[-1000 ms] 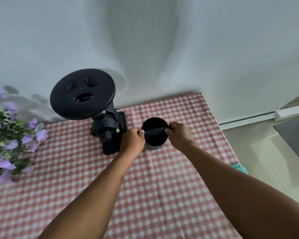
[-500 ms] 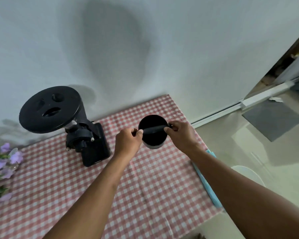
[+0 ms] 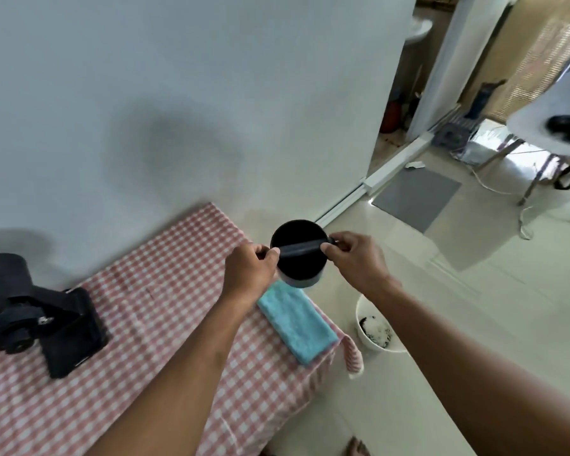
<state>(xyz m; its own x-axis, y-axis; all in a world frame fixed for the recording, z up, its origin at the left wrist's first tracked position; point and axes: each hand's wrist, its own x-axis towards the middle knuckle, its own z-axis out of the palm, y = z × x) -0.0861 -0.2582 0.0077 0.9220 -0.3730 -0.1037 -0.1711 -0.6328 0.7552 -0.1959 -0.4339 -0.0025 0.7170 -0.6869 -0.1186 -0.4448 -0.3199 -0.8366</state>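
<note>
Fingers of the left hand (image 3: 249,271) curl in a tight grip at the left rim of a round black container with a pale grey base (image 3: 298,269), the thumb and fingertips pinching the left end of the dark bar (image 3: 301,249) that spans its open mouth. The right hand (image 3: 356,258) has a matching grip on the bar's right end, its fingers bent round it. Between the two hands the container is held upright in the air, mouth facing up, clear of the red-and-white checked surface (image 3: 145,291) and just beyond its far right edge. In the picture its base sits right above the far end of a folded light blue cloth (image 3: 297,324), which lies along that edge. On the pale tiled floor (image 3: 474,324) beside the surface's corner stands a white bowl (image 3: 362,337) with dark grounds and something white inside. A black machine (image 3: 40,320) rests on the surface well to the left.
</note>
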